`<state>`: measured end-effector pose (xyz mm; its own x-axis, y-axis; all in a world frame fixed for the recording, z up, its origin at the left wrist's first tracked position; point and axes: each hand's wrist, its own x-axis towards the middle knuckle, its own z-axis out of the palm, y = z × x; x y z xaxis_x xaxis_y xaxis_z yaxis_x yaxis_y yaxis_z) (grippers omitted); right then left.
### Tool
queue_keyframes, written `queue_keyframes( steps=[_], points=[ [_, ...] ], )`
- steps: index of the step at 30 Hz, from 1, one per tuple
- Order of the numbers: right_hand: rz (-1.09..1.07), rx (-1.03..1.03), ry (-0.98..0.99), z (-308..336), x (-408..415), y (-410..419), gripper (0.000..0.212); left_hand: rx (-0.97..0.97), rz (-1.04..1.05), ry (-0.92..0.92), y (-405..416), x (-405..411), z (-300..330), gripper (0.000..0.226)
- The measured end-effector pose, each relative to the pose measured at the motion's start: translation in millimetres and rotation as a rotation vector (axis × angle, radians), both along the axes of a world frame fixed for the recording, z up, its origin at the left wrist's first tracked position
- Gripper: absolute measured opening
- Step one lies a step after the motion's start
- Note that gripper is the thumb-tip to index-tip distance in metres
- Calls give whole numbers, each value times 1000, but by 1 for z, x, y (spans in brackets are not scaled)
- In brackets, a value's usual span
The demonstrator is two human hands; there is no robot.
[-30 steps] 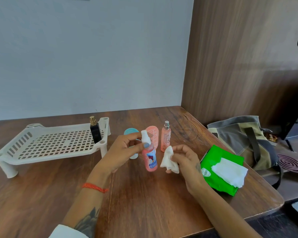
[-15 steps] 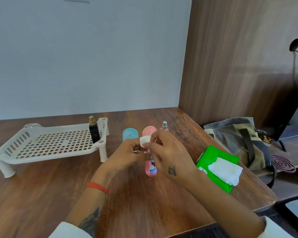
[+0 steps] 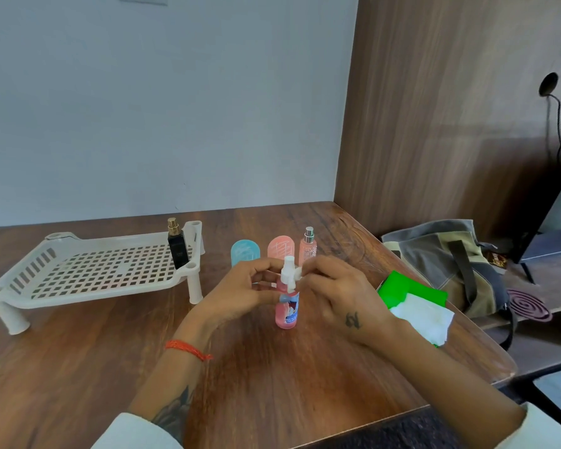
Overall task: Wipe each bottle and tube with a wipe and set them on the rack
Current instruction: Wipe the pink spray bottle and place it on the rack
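A brown wooden table (image 3: pixel 272 384) with a marked grain is set into a room corner, bounded at its far edge by a pale grey wall (image 3: pixel 159 108) and at its right by dark wood panelling (image 3: pixel 450 124). Near the table's middle, a pink spray bottle (image 3: pixel 287 311) is held upright, its base on or just above the surface; which cannot be told. The bottle's upper part is gripped by the curled fingers of the left hand (image 3: pixel 240 293), and a small white wipe (image 3: pixel 297 273) is pinched against the white nozzle by the right hand (image 3: pixel 340 296). Behind the hands, toward the far edge, a blue tube (image 3: pixel 245 252), a pink tube (image 3: pixel 280 249) and a slim pink bottle (image 3: pixel 307 246) are stood upright side by side. Toward the far left corner a white perforated rack (image 3: pixel 88 273) is placed, and a black perfume bottle (image 3: pixel 178 249) is seen upright at its right end. At the right edge a green wipe pack (image 3: pixel 402 286) is laid with a white sheet pulled out of it. Beyond that edge, a grey-olive bag (image 3: pixel 441 264) and a purple spiral coil (image 3: pixel 528 304) are seen on a lower ledge.
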<state>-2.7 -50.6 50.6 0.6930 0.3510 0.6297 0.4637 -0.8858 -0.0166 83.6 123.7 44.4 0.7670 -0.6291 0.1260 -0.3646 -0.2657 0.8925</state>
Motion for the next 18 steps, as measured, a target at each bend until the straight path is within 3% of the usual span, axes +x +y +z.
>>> queue_keyframes(
  steps=[4, 6, 9, 11, 14, 18],
  points=[
    [-51, 162, -59, 20, 1, 1, 29, -28, -13, 16, 1, 1, 0, 47],
    [-16, 116, -46, 35, 2, 11, 23, -38, -12, 30, 1, 0, 0, 49],
    [27, -80, 240, 54, 10, 28, 21, -59, -26, 35, 2, -1, 0, 71],
    [-13, -88, 395, 56, 20, 32, 25, -86, -36, 67, 2, -1, 0, 89],
    [-34, 123, 437, 58, 27, 28, 29, -110, -65, 81, 3, 0, -1, 90],
    [-88, 367, 460, 59, 21, 20, 33, -100, -82, 58, 1, 1, -2, 74]
  ],
)
